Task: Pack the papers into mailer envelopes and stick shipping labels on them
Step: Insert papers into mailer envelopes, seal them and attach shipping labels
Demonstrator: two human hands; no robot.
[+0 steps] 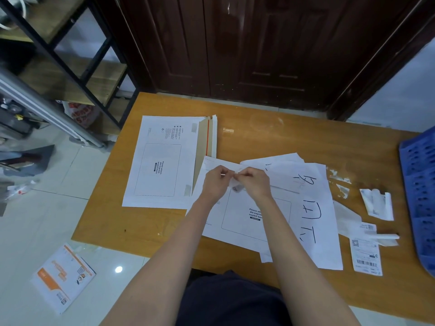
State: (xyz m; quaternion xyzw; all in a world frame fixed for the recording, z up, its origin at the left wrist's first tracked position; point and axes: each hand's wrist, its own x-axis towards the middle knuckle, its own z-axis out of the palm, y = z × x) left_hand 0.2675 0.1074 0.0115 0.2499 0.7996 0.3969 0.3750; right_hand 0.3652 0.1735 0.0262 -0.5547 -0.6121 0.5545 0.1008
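Mailer envelope (237,217), flat white card, printed waybill box, lying at centre frame on the table (282,137); both hands meet just above its upper edge; left hand (215,182) and right hand (255,183), fingers curled, pinch a small thin strip of whitish film (236,184) between them; loose papers (313,208), white sheets with black handwritten strokes, overlap the envelope's right side; stack of envelopes (162,161), white faces with brown card edges, at centre left; shipping label (366,255), glossy white with barcode, lower right, beside crumpled backing scraps (379,203); table orange-brown, smooth laminate; blue perforated plastic basket (421,184) at right edge; printed orange-and-white envelope (63,276) on tiled floor, lower left.
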